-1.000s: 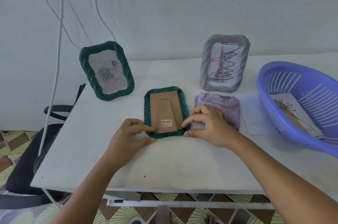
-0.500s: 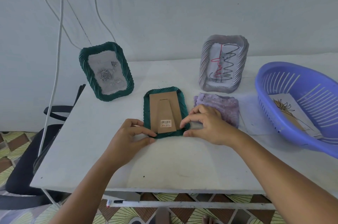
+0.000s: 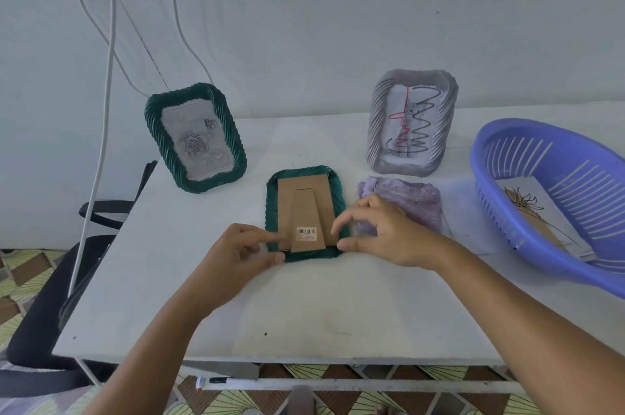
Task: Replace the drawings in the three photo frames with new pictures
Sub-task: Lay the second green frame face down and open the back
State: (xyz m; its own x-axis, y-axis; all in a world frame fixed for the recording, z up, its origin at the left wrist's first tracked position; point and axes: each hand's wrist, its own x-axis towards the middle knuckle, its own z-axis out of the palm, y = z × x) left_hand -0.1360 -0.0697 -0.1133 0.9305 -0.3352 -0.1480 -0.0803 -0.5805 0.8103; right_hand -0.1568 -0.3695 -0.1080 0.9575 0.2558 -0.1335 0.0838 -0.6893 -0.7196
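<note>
Three frames on the white surface (image 3: 169,296): at far left a green one (image 3: 195,137) stands up showing a rose picture, and in the middle a second green frame (image 3: 306,213) lies face down, cardboard back up. The left hand (image 3: 236,254) pinches its near-left corner, the right hand (image 3: 382,233) pinches the near-right edge. A purple cloth (image 3: 412,201) sits just beside it, partly hidden behind the right hand. Further right a grey frame (image 3: 412,121) holds a scribble drawing, then a blue basket (image 3: 554,211) with a drawing inside.

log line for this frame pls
face-down frame | left hand, right hand pinch near corners | backing on | grey frame scribble unreplaced
</note>
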